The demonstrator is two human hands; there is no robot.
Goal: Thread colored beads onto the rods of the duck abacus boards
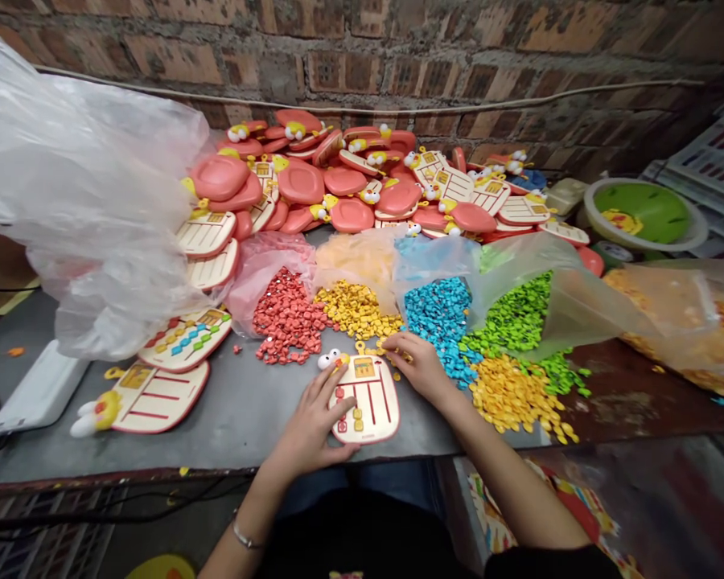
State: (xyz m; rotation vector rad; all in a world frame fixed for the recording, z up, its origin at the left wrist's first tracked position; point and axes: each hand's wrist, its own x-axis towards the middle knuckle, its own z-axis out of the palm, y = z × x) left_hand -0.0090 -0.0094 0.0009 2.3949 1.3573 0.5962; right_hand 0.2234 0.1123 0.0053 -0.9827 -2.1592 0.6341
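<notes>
Cream counting board [377, 402] with a chick head lies flat on the grey desk [235, 430], directly in front of the person, its red-lined slots bare apart from a short column of yellow beads [357, 418]. The left hand [310, 425] rests across its lower left edge, the grip spread wide and pressing down, which is a sound way to keep so light a board from sliding while small pieces go in. The right hand [421, 368] reaches over the board's top edge, its grip narrow, with the fingertips [387, 344] bunched among loose yellow beads; it may be pinching one, though the fingers hide that. Working close to the board keeps each reach short. Beyond lie opened bags of red beads [286, 315], yellow beads [355, 310], blue beads [438, 322] and green beads [512, 314], with a spill of yellow beads [512, 394] at the right. A filled board [184, 342] and an unfilled one [148, 396] sit to the left, below a heap of salmon-pink backing pieces [314, 181] against a brick wall [362, 48].
</notes>
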